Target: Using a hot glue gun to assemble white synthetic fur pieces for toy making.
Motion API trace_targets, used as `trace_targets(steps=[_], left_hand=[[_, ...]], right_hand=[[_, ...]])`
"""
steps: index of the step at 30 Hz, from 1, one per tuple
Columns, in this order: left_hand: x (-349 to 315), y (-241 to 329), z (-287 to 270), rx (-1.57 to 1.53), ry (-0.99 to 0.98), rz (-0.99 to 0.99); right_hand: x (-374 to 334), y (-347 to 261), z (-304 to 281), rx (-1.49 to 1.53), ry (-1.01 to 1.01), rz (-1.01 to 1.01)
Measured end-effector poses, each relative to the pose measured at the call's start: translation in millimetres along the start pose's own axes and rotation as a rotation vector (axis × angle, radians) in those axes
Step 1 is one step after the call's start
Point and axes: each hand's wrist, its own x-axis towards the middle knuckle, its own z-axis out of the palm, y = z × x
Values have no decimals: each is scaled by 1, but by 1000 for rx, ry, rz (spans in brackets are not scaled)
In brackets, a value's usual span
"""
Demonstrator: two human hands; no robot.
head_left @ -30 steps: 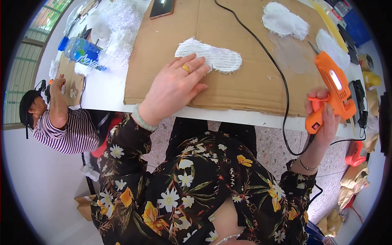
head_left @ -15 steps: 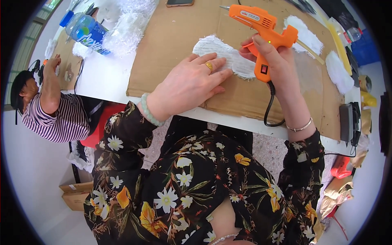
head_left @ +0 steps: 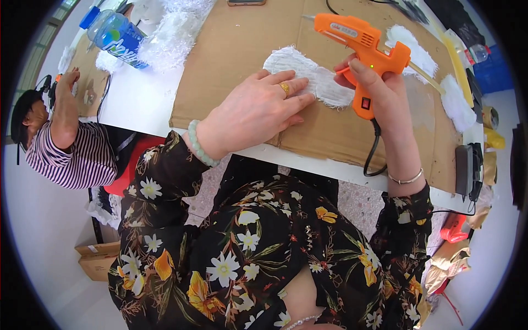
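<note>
My right hand (head_left: pixel 386 102) is wrapped round the handle of an orange hot glue gun (head_left: pixel 360 39). The gun is held up over the cardboard, its nozzle toward the far left and a pale glue stick (head_left: pixel 429 76) coming out of its rear. A small green light shows on its body, and a black cord hangs from the handle. Beneath my left hand (head_left: pixel 254 113) lies a white fuzzy fabric piece (head_left: pixel 325 83), narrowed in the middle. The left fingers are stretched out, their tips at its near edge. The gun's handle and my right hand hide its right end.
Brown cardboard (head_left: pixel 220 66) covers the white table (head_left: pixel 140 110). More white fabric pieces (head_left: pixel 413 48) lie at right. A blue-capped bottle (head_left: pixel 116 38) stands by fluffy white material (head_left: pixel 173 36) at left. A phone (head_left: pixel 246 2) lies at the far edge. A person in stripes (head_left: pixel 82 154) sits at left.
The glue gun and my right hand have shifted slightly right and nearer to me. My left hand stays on the fabric piece, with almost the same pose.
</note>
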Motion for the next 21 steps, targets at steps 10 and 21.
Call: trace_targets(steps=[10,21], left_hand=[[-2,-3,7,36,33,17],[-1,-6,11,40,66,27]], right_hand=[[-3,-12,-10,-530,-141,187],[4,-6,-4,-628,-141,245]])
